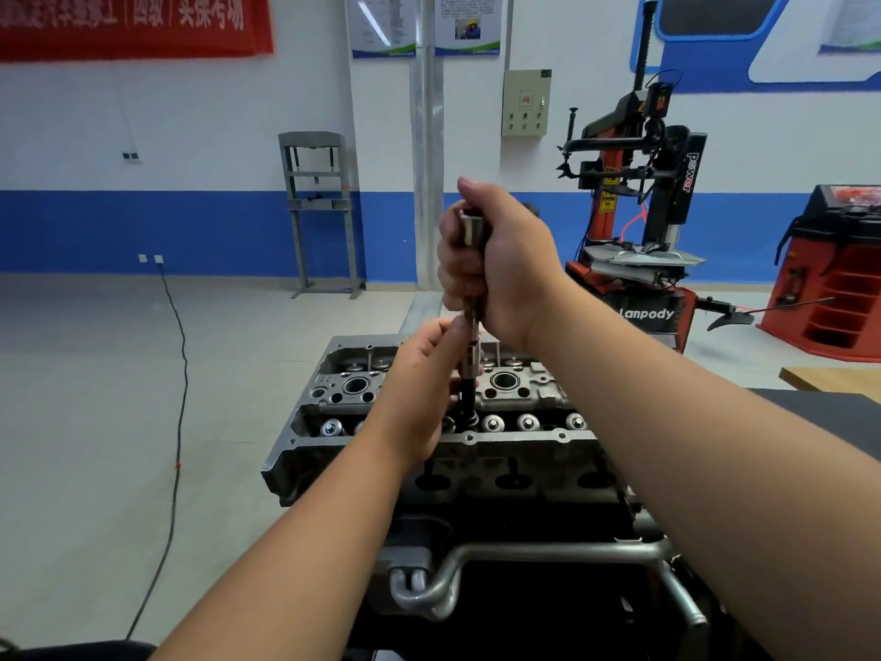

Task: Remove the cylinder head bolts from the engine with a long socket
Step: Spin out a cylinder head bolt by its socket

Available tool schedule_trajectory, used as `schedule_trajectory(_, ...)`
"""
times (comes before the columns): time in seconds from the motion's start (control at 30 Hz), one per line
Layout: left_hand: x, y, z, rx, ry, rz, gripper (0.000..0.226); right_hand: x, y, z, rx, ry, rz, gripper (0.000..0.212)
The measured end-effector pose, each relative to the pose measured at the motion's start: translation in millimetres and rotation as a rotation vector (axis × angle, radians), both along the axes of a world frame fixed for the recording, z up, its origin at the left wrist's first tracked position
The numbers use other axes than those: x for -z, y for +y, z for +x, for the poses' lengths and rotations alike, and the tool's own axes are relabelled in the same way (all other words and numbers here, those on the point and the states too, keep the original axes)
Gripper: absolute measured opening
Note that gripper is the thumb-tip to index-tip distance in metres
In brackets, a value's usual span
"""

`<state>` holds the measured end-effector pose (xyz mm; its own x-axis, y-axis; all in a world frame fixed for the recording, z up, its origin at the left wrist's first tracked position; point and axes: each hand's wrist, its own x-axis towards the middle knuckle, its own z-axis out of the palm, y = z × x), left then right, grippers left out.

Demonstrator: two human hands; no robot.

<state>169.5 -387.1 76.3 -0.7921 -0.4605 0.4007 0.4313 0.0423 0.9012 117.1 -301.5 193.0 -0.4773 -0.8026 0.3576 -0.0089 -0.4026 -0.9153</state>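
A bare aluminium cylinder head (519,441) sits on top of the engine in the middle of the view, its valve springs and round bores exposed. A long socket tool (471,369) stands upright over the middle of the head, its dark lower end down among the valve springs. My right hand (496,260) grips the tool's upper metal part in a fist, thumb up. My left hand (429,374) pinches the shaft lower down, just above the head. The bolt under the socket is hidden.
A metal coolant pipe (524,551) runs across the engine's near side. A red and black tyre changer (639,221) stands behind on the right, a red wheel balancer (834,274) at far right, a grey shop press (322,212) by the wall, and a black cable (179,422) on the floor.
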Motion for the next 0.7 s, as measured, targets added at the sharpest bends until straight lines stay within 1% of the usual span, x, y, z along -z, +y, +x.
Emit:
schedule_trajectory(0.07, -1, 0, 1, 0.08, -0.014, -0.003, 0.034, -3, 2, -6, -0.054, -0.002, 0.027, 0.048)
schedule_trajectory(0.17, 0, -1, 1, 0.056, -0.042, -0.04, 0.037, 2, 0, -5, 0.039, 0.026, 0.008, 0.034)
schedule_trajectory(0.23, 1, -2, 1, 0.018, -0.039, -0.05, 0.039, 7, -3, 2, 0.161, 0.016, -0.022, 0.031)
schedule_trajectory(0.3, 2, -2, -2, -0.055, -0.029, -0.028, 0.033, 9, -6, 10, 0.384, 0.066, -0.034, 0.027)
schedule_trajectory(0.33, 1, -1, -4, -0.094, -0.027, -0.013, 0.034, 11, -8, 13, 0.467, 0.078, -0.032, 0.026)
schedule_trajectory(0.37, 0, -1, -5, -0.124, -0.028, -0.005, 0.042, 12, -10, 16, 0.497, 0.071, -0.031, 0.027)
schedule_trajectory(0.4, 0, 0, -5, -0.14, -0.03, 0.0, 0.051, 13, -11, 19, 0.49, 0.06, -0.034, 0.025)
schedule_trajectory(0.43, 0, -2, -5, -0.129, -0.028, -0.001, 0.053, 12, -12, 19, 0.454, 0.064, -0.045, 0.022)
schedule_trajectory(0.47, 0, -3, -4, -0.096, -0.026, 0.001, 0.045, 10, -13, 18, 0.398, 0.064, -0.052, 0.022)
schedule_trajectory(0.53, 0, -5, 1, 0.015, -0.028, 0.017, 0.024, 7, -9, 12, 0.24, 0.034, -0.033, 0.035)
schedule_trajectory(0.57, 0, -4, 3, 0.061, -0.03, 0.025, 0.027, 5, -6, 9, 0.168, 0.034, -0.013, 0.04)
schedule_trajectory(0.63, 0, -3, 4, 0.093, -0.046, 0.023, 0.042, 4, -2, 4, 0.075, 0.067, 0.012, 0.039)
schedule_trajectory(0.7, -2, -2, 4, 0.091, -0.056, 0.005, 0.047, 3, -1, 3, 0.073, 0.066, 0.023, 0.034)
